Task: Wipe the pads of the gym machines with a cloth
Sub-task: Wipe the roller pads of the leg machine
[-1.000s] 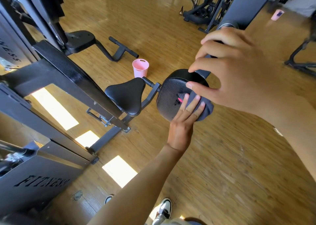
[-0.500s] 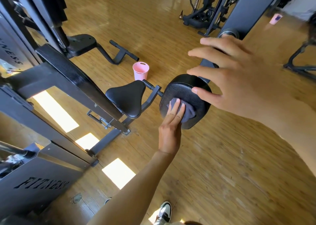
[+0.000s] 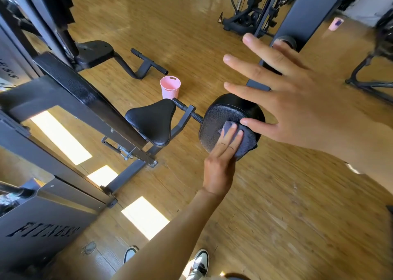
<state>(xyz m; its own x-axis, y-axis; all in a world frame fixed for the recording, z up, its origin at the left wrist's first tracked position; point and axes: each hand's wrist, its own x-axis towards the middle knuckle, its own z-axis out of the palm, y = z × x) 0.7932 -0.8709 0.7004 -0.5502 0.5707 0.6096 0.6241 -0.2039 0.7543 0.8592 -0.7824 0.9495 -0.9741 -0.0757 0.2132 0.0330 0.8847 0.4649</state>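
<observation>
Head view, near to far: our left hand (image 3: 221,158) presses the dark cloth (image 3: 244,139) flat with straight fingers against the lower right of the round black pad (image 3: 223,118), which sits on a bar just right of the black seat (image 3: 152,122). Our right hand (image 3: 297,101) hovers above the pad, fingers spread, holding nothing, thumb tip over the cloth's edge. Farther off, a pink cup (image 3: 170,87) stands on the wooden floor (image 3: 276,205) behind the seat.
</observation>
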